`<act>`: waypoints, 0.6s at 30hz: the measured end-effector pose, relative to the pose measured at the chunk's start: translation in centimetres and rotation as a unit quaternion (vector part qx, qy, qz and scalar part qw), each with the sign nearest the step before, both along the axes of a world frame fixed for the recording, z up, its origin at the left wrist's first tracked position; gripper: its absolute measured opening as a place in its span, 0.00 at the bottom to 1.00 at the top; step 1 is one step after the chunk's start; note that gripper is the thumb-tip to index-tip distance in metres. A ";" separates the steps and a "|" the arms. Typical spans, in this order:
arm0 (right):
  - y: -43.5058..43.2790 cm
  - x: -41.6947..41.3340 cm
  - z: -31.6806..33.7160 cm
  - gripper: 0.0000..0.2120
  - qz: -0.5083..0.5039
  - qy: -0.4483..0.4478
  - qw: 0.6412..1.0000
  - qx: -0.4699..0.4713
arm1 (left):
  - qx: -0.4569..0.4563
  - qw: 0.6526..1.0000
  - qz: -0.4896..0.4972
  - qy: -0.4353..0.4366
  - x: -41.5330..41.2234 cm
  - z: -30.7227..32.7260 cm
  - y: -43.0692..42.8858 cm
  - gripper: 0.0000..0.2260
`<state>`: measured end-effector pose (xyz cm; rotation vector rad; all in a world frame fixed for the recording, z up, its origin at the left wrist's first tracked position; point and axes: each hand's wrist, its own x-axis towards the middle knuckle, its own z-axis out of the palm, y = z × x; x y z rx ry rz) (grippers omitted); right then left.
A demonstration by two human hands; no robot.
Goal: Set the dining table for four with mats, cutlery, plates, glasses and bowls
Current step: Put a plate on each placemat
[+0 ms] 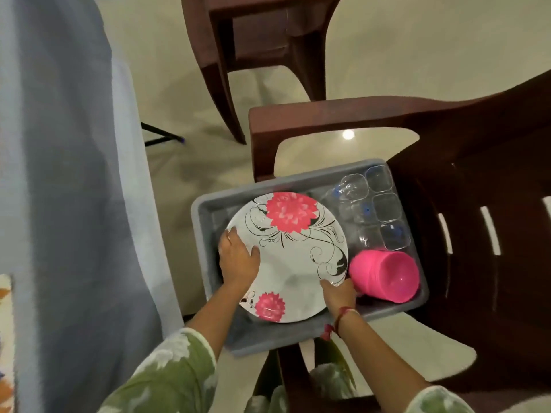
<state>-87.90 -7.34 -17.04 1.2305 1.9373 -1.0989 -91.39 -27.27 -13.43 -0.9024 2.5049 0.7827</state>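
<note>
Your left hand (238, 259) grips the flowered plate (293, 251) at its 9 o'clock edge and your right hand (338, 293) grips it at 5 o'clock, inside the grey tray (200, 222). Pink bowls (387, 275) lie at 3 o'clock, glasses (374, 204) at 1.

At a grey tray (202, 210) on a brown chair (477, 234), the left hand (238, 259) grips a floral plate (295, 263) at 9 o'clock, the right hand (338, 296) at 5 o'clock. Pink bowls (387, 275) lie at its 3 o'clock, clear glasses (369, 204) at 1 o'clock.
</note>
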 end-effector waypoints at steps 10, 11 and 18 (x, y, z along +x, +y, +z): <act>-0.5 0.1 -2.6 0.25 -0.174 0.053 0.981 -0.060 | -0.001 0.998 -0.007 -0.061 -2.3 -3.7 -3.1 0.37; -0.6 0.0 -2.7 0.24 -0.181 0.051 0.980 -0.061 | 0.009 0.998 0.007 -0.065 -2.5 -3.9 -3.5 0.37; -0.6 0.1 -3.3 0.17 -0.187 0.038 0.981 -0.044 | 0.053 0.993 0.078 -0.068 -3.2 -3.5 -3.9 0.29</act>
